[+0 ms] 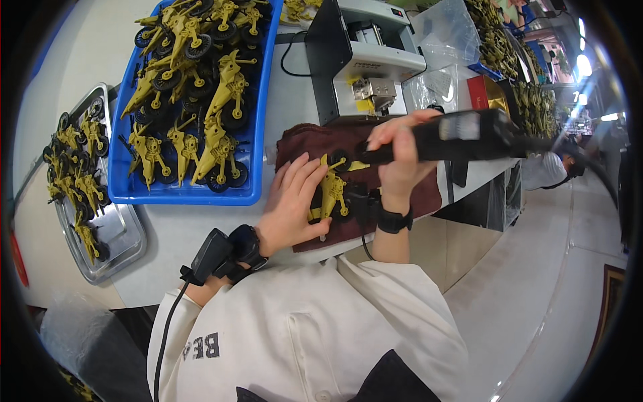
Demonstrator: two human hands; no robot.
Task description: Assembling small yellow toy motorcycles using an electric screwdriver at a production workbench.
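Note:
On a dark red cloth (422,191) lies a toy motorcycle (331,194) with a yellow body and black wheels. My left hand (292,201) grips it from the left, fingers along its upper side and thumb near its lower end. Closed around a thick black corded electric screwdriver (462,136) is my right hand (406,157), just right of the toy. The tool lies sideways with its narrow end to the left, and motion blurs it partly. Whether its tip touches the toy I cannot tell.
A blue tray (187,199) full of similar toy motorcycles stands to the left. Further left, a metal tray (127,234) bears several more. Behind the cloth is a grey-white bench machine (378,57). A red and gold box (489,94) and clear plastic bags (445,33) are at the right.

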